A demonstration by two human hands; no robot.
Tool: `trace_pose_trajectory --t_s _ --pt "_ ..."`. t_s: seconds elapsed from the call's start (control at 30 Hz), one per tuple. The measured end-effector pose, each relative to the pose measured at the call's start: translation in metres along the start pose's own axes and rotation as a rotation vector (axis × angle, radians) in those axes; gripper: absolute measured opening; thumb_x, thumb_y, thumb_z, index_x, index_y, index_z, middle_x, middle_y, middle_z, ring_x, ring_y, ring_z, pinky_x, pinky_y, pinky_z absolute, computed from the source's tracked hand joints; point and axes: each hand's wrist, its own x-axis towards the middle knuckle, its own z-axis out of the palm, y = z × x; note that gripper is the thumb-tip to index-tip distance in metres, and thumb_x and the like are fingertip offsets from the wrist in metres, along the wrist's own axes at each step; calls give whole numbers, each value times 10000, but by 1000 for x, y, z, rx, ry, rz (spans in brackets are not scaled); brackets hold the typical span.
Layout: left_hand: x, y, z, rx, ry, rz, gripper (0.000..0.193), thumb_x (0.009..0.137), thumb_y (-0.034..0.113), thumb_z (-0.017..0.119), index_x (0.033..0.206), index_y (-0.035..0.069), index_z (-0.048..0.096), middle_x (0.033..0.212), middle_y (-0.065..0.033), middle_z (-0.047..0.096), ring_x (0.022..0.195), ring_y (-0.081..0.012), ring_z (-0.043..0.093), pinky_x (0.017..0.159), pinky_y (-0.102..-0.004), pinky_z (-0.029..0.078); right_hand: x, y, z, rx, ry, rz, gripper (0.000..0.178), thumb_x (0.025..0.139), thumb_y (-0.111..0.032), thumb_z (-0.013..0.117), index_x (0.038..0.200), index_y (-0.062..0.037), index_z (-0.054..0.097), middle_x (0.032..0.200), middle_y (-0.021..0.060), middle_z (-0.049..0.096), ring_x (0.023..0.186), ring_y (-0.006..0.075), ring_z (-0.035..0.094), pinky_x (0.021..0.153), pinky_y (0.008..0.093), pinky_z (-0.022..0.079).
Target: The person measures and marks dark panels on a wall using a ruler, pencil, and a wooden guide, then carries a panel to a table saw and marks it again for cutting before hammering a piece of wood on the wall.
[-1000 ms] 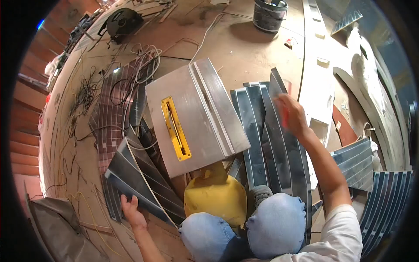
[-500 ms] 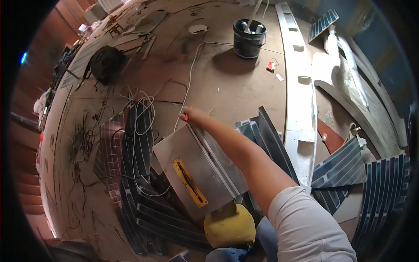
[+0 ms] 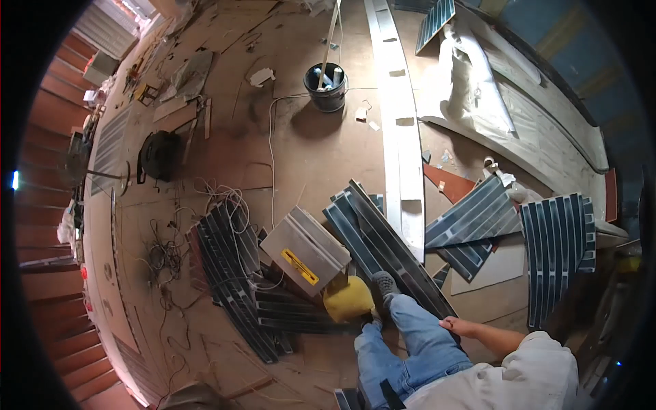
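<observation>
My right hand (image 3: 460,326) is low in the view, beside my right thigh in blue jeans (image 3: 427,326) and close to the near end of a long dark panel (image 3: 386,232). Its fingers look curled; whatever they hold, if anything, is too small to make out. My left hand is out of sight. Ahead of my feet sits what looks like a small table saw (image 3: 314,239), with a grey metal top and a yellow slotted insert (image 3: 300,267). Against its near side rests a rounded yellow thing (image 3: 348,301).
Dark striped panels (image 3: 222,273) lie left of the saw, with a pale coiled cable (image 3: 229,198) over them. More striped panels (image 3: 557,253) are at right. A long white beam (image 3: 403,147) runs away from me. A black bucket (image 3: 325,99) stands far ahead.
My right hand has left the far edge of the saw and drawn back to my thigh. The view has shifted, bringing my legs and more panels at right into sight.
</observation>
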Motion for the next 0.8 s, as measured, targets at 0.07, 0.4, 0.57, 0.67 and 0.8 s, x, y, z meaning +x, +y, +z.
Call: trace_pose_trajectory --t_s 0.07,0.4,0.57,0.67,0.8 --pt "-41 1 -9 37 -52 -15 385 828 118 795 1133 -15 603 867 -178 682 677 -265 650 624 -397 533 -35 0 -29 -148 -66 -79 569 946 -518 670 1155 11 697 1099 145 695 1080 222 619 967 349 468" --pt "-164 114 -103 192 27 35 205 797 71 807 893 -38 661 725 -148 688 593 -255 687 526 -392 576 3 -13 -77 604 414 -255 326 969 -329 664 813 -43 632 794 98 704 685 169 663 651 355 549" --pt "-149 124 -128 -50 -12 -27 208 802 74 808 899 -38 662 745 -151 689 624 -275 702 579 -448 607 -23 -59 3 -354 303 -147 549 847 -413 776 1218 -38 625 1184 234 684 1117 400 654 964 448 512" --pt "-125 163 -135 145 27 134 283 793 135 826 982 -10 673 811 -151 696 636 -273 679 581 -406 547 -11 -81 -15 -25 285 -158 589 849 -429 782 1266 -58 593 1224 214 670 1159 364 638 1004 426 496" --pt "-68 207 -180 366 -189 8 354 769 216 812 996 -16 667 862 -150 696 750 -254 674 674 -369 535 15 -123 -35 -5 412 -101 604 836 -436 804 1235 -17 630 1207 217 680 1123 320 658 966 414 509"
